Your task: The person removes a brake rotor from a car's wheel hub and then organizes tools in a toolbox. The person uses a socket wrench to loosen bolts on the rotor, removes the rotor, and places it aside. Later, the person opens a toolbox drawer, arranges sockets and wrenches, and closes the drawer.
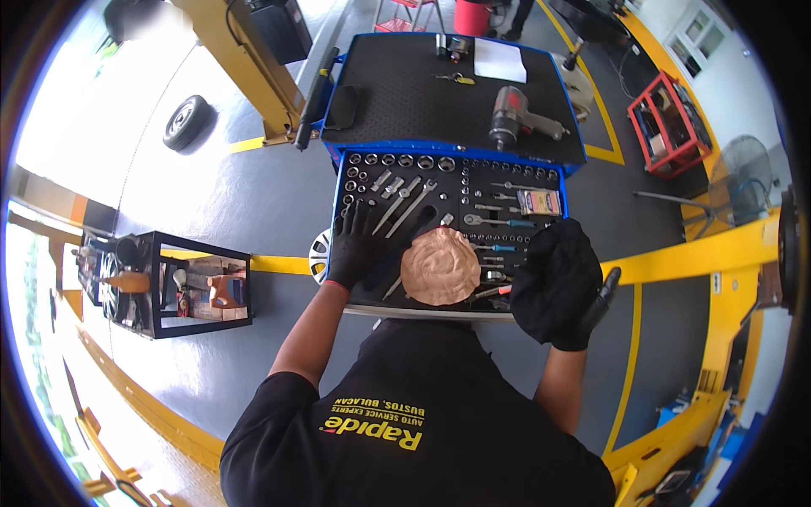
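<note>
My left hand (pixel 353 249), in a black glove, rests with fingers stretched out over the left side of an open foam-lined drawer (pixel 498 173) of sockets (pixel 405 162), wrenches (pixel 405 207) and ratchets (pixel 498 220). My right hand (pixel 591 308), also gloved, grips a bunched black cloth (pixel 549 275) at the drawer's right. A crumpled tan, roughly round piece (pixel 439 266), its material unclear, lies over the tools between my hands. A small packet (pixel 538 201) sits among the tools at the upper right.
The blue cart's top (pixel 405 101) holds an impact wrench (pixel 515 118) and paper (pixel 498 61). Around it are a yellow lift post (pixel 241 68), a black-framed trolley (pixel 156 283), a red trolley (pixel 663 122), a fan (pixel 731 177) and a tire (pixel 186 122). Another person's legs (pixel 517 21) show behind.
</note>
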`<state>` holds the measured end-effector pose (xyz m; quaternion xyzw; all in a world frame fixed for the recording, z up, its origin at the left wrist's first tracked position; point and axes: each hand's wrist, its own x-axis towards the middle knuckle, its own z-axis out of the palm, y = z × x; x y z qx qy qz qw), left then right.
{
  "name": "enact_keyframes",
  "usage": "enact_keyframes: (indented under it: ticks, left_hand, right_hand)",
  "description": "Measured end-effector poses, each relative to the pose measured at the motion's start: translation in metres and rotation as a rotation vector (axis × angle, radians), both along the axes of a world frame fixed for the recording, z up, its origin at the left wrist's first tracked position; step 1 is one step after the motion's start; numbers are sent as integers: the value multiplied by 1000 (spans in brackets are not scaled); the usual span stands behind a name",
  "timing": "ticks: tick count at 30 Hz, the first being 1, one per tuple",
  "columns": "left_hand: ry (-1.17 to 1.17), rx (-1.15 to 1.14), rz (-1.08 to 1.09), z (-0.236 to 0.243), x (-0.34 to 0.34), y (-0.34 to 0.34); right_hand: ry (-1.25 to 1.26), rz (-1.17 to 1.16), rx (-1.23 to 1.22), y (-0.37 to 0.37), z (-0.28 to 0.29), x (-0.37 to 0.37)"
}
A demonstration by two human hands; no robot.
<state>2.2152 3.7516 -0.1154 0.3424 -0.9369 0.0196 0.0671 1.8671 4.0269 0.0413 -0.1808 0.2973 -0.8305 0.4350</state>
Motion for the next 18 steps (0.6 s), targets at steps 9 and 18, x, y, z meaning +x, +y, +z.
enact_keyframes:
  ticks: [9,18]
  left_hand:
    - [291,248,171,59,-27,22]
    - [764,123,-552,189,-131,81]
  right_hand:
    - [498,328,361,-32,-2,30]
    - [376,320,215,-146,1,81]
